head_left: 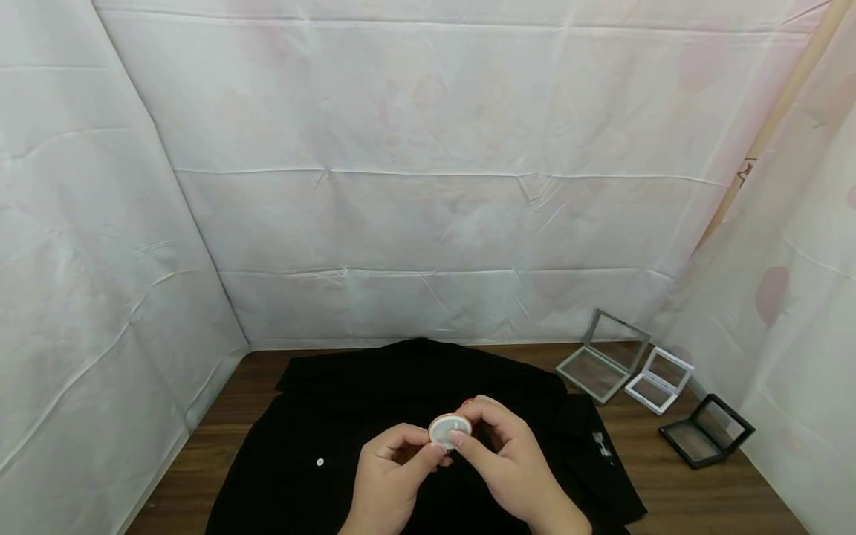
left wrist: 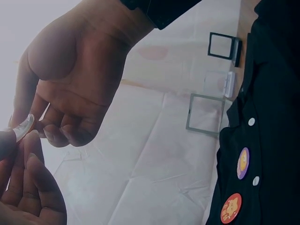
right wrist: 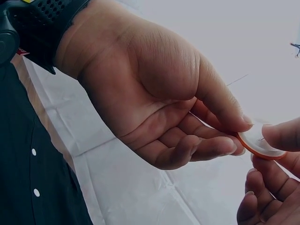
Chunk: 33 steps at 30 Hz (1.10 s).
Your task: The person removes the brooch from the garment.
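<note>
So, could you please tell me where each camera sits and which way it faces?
Head: worn high, looking forward and down at the black shirt on the table; left hand and right hand pinch a round badge.
Left wrist: under the left hand, looking past its palm toward the display frames.
Right wrist: under the right hand, looking along its fingers.
All share the badge.

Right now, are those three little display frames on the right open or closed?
Open. In the head view the grey frame, white frame and black frame each have their lid tilted up from a base lying flat on the table.
</note>
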{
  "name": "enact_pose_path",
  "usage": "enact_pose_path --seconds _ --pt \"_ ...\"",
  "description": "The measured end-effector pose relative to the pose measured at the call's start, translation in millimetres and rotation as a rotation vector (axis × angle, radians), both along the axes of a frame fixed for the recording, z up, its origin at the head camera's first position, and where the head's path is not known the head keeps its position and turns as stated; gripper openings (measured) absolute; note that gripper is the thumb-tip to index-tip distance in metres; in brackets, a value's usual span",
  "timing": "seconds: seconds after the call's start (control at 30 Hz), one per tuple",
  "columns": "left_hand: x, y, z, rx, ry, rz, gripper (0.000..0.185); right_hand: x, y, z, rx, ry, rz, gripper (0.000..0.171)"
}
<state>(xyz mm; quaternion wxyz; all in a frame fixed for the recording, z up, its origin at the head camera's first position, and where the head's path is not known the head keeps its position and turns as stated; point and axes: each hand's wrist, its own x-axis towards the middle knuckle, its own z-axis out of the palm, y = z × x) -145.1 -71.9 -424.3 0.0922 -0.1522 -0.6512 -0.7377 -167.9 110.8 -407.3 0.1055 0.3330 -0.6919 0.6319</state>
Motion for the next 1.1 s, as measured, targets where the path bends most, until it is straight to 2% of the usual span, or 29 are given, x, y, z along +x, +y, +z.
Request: enact_pose_path --seconds 0.23,0.5,0.77,0.9,1.0,1.1 --pt "-0.7 -5 2.2 -0.057 0.019 0.073 0.006 0.1 0 0.4 0.015 -0.014 -0.021 0.023" --pt "-2.0 -13 7.1 -0.210 0.140 0.120 0.010 -1.4 -1 -1.8 0.051 0.053 -0.028 0.017" --pt "-2.9 -17 7.8 -0.266 0.201 0.152 0.012 -2.0 3 0.1 0.130 0.097 0.022 0.019" --pt "-3.0 -16 6.1 -0.288 0.275 0.165 0.016 -2.3 10 4.1 0.194 0.050 0.054 0.019" --pt "-4.0 -14 3.7 -0.307 0.369 0.187 0.018 -3.0 17 8.5 0.228 -0.055 0.086 0.016" --pt "-5.5 -12 1.1 -0.311 0.462 0.203 0.020 -6.9 22 11.7 0.209 -0.159 0.188 0.018"
